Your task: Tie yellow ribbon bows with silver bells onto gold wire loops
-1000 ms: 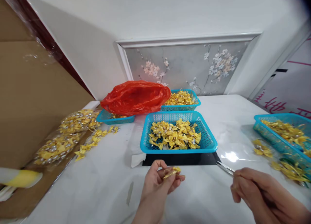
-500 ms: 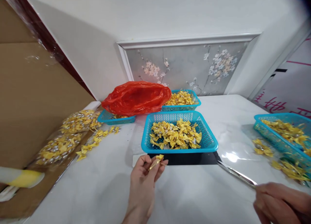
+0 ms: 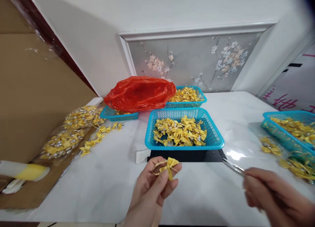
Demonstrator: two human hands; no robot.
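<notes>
Between the thumb and fingers of my left hand (image 3: 155, 191) is a small yellow ribbon bow (image 3: 169, 166) with a loop of gold cord. That hand is just in front of a blue plastic basket (image 3: 220, 142), which holds a heap of yellow bows (image 3: 180, 132) with silvery beads. At the right, my right hand (image 3: 273, 194) is closed around slim metal tweezers (image 3: 235, 167). Their tips point left, near the end of a black strip (image 3: 187, 155) below the basket. The right hand is slightly blurred, and the tweezers' rear end is hidden in it.
A red plastic bag (image 3: 140, 94) covers part of a small blue basket (image 3: 119, 116). Another basket of bows (image 3: 184, 104) stands behind; one more (image 3: 287, 135) is at right, beside loose bows (image 3: 270, 146). Bagged bows (image 3: 64, 143) lie left, near a yellow-and-white tube (image 3: 27, 171).
My left hand has turned and moved slightly right, so the bow and its cord loop show more fully. My right hand has come left and up with the tweezers. The view has shifted slightly.
</notes>
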